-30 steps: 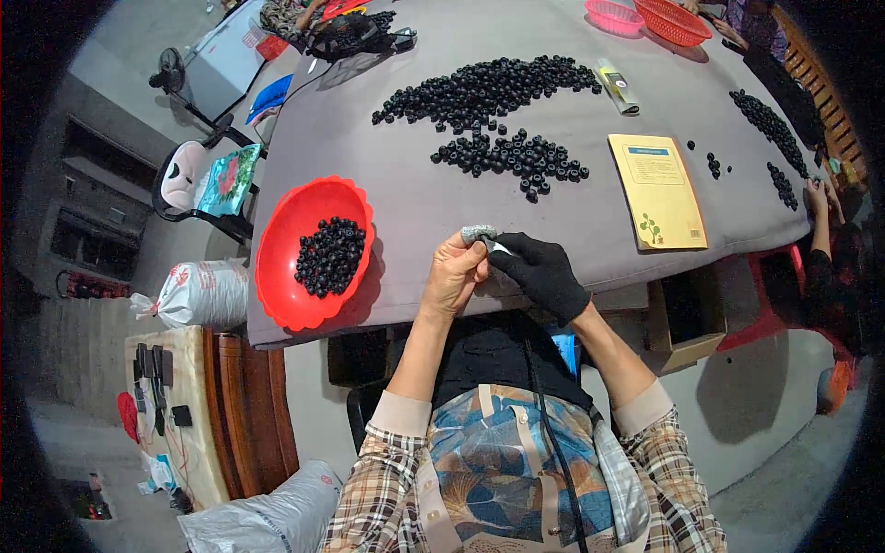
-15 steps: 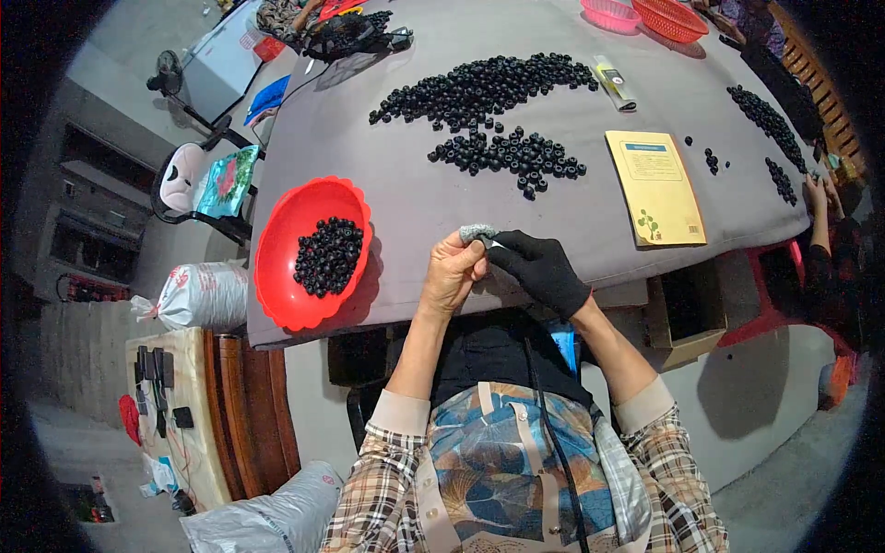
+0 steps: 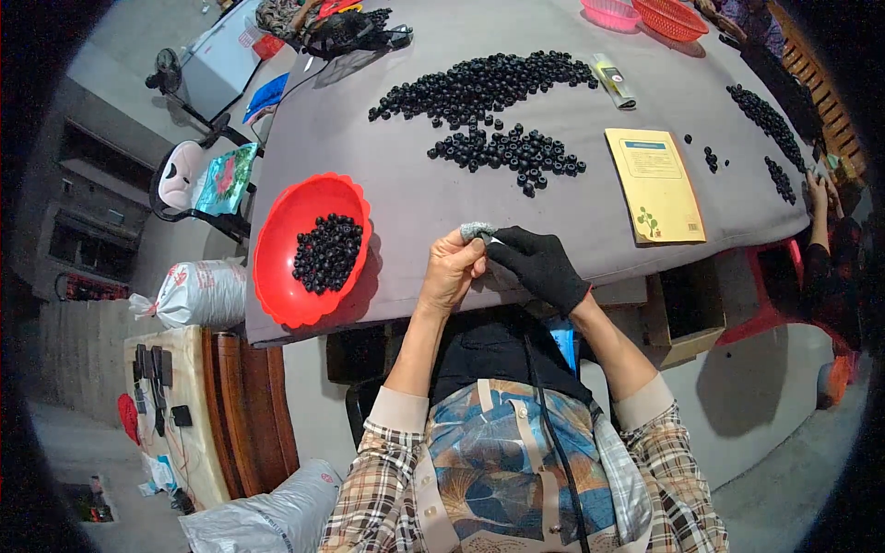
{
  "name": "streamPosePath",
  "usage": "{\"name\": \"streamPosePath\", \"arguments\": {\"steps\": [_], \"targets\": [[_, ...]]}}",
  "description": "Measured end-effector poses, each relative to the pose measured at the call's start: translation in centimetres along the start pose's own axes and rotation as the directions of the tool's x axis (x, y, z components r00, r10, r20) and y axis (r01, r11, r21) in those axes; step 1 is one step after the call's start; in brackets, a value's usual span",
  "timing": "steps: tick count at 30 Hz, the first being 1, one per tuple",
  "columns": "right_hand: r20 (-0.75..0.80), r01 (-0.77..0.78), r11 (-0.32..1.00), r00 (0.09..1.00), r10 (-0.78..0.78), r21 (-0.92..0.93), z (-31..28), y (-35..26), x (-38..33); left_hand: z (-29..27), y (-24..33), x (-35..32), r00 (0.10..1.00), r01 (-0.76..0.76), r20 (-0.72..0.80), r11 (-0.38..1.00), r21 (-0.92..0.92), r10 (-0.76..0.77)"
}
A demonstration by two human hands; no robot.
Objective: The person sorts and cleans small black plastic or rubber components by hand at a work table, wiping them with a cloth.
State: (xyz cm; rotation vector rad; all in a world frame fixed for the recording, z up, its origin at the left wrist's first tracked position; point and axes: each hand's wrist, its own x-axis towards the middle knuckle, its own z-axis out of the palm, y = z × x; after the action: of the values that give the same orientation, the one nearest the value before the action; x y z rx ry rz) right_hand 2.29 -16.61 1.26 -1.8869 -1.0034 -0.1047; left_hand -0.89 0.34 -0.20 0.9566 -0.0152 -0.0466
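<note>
Close to the table's near edge, my left hand (image 3: 452,267) and my right hand (image 3: 542,267) meet with their fingertips pinched together. The left one is bare apart from a grey knitted cover on its index finger; the right wears a black glove. A small pale bit shows between the fingertips, and what they grip is too small to name. Left of my hands stands a red scalloped bowl (image 3: 277,272) partly filled with small round black pieces (image 3: 327,253). Beyond my hands lie two heaps of the same glossy, bead-like pieces, a smaller one (image 3: 521,157) and a larger one (image 3: 489,88).
A yellow booklet (image 3: 656,189) and a clear packet (image 3: 613,81) lie on the grey-covered table (image 3: 553,28). Another person's hand (image 3: 819,192) is at the right edge, near more black pieces (image 3: 770,120). Pink and red baskets (image 3: 671,20) stand at the back.
My hands stay pinched together in nearly the same place, with only a slight shift of the fingers. The bowl and heaps look unchanged.
</note>
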Motion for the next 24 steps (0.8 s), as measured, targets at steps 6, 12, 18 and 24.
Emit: {"name": "streamPosePath", "arguments": {"steps": [6,12,18,24], "targets": [[0.011,-0.176,0.973,0.984,0.176,0.150,0.08,-0.20,0.10,0.30,-0.18,-0.22,1.000,-0.018,-0.014,0.998,0.061,0.019],[0.000,-0.133,0.979,0.991,0.134,0.156,-0.41,-0.65,0.03,0.01,-0.21,-0.24,1.000,0.006,-0.012,0.999,-0.035,-0.006],[-0.025,-0.047,0.995,0.998,0.049,0.093,-0.20,-0.13,-0.09,-0.02,-0.23,-0.07,1.000,-0.007,0.007,0.998,-0.069,0.007],[-0.005,-0.136,0.973,0.990,0.140,0.184,-0.33,-0.57,0.07,-0.03,-0.18,-0.08,1.000,-0.001,0.007,0.996,-0.087,0.001]]}}
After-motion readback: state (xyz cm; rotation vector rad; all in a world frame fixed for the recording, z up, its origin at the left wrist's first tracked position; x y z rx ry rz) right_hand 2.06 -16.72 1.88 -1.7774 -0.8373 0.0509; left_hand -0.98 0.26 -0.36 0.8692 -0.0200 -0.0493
